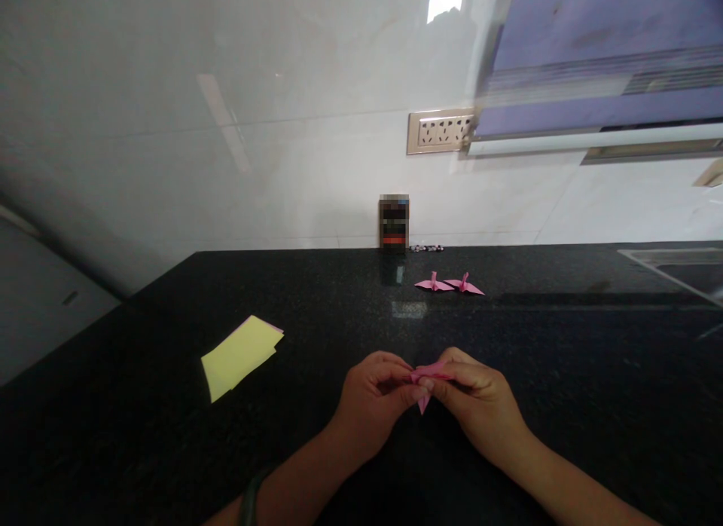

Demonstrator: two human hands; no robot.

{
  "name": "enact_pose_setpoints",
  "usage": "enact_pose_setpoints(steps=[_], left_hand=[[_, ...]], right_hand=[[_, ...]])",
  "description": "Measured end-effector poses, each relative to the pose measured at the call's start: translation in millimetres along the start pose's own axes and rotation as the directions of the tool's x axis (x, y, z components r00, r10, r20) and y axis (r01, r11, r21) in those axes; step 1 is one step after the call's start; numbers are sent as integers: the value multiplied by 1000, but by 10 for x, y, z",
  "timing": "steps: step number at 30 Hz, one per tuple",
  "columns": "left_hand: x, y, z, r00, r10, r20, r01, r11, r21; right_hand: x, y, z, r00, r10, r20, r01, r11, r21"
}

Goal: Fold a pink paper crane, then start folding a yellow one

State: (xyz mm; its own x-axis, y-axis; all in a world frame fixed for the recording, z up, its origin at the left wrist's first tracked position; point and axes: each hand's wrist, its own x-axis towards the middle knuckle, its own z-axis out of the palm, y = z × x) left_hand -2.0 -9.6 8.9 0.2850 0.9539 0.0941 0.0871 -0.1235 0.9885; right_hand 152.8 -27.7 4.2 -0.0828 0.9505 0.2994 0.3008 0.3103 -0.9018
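A small folded pink paper piece (428, 375) sits between my two hands just above the black countertop (536, 375). My left hand (376, 394) pinches its left side with curled fingers. On the right side, my right hand (477, 394) pinches it with thumb and fingertips. A pointed tip of the paper hangs down between the fingers. Two finished pink paper cranes (449, 284) stand side by side farther back on the counter.
A stack of yellow paper sheets (240, 356) lies to the left of my hands. A small dark box (394, 222) and a few beads stand against the white tiled wall. A wall socket (440, 131) is above; a sink edge (672, 266) is at far right.
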Motion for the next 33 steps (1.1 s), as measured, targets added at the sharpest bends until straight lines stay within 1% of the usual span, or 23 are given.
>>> enact_pose_setpoints(steps=[2,4,6,8,10,12,15,18,21,26,29,31,33], left_hand=[[4,4,6,997,-65,31,66,997,-38],[14,-5,16,984,-164,71,172,979,-110],[28,-18,22,968,-236,87,248,951,-183],[43,-25,20,960,-268,83,280,929,-240],[54,-22,13,953,-293,76,302,914,-271],[58,-13,10,946,-317,76,325,905,-275],[50,0,16,938,-327,109,345,908,-240],[32,-3,31,929,-317,193,354,912,-207],[16,-21,48,912,-321,257,376,904,-205],[11,-33,64,908,-342,243,392,898,-199],[11,-34,69,901,-341,268,395,901,-181],[11,-42,72,902,-325,285,380,909,-168],[11,-54,74,923,-269,275,329,922,-204]], right_hand=[[5,-14,1,999,26,26,-27,999,34],[14,-31,4,995,59,74,-66,994,86],[24,-42,14,983,127,134,-149,974,171],[31,-39,30,961,213,178,-254,931,261],[33,-20,46,941,290,174,-332,891,309],[30,11,59,930,344,133,-369,876,311],[18,56,70,922,380,77,-385,874,295],[8,70,76,925,379,38,-372,878,300],[8,50,84,922,386,38,-377,869,320],[20,24,109,920,381,90,-385,839,383],[15,44,115,922,363,136,-385,820,423],[4,71,112,924,358,132,-380,825,418],[-10,100,108,927,363,96,-370,839,399]])
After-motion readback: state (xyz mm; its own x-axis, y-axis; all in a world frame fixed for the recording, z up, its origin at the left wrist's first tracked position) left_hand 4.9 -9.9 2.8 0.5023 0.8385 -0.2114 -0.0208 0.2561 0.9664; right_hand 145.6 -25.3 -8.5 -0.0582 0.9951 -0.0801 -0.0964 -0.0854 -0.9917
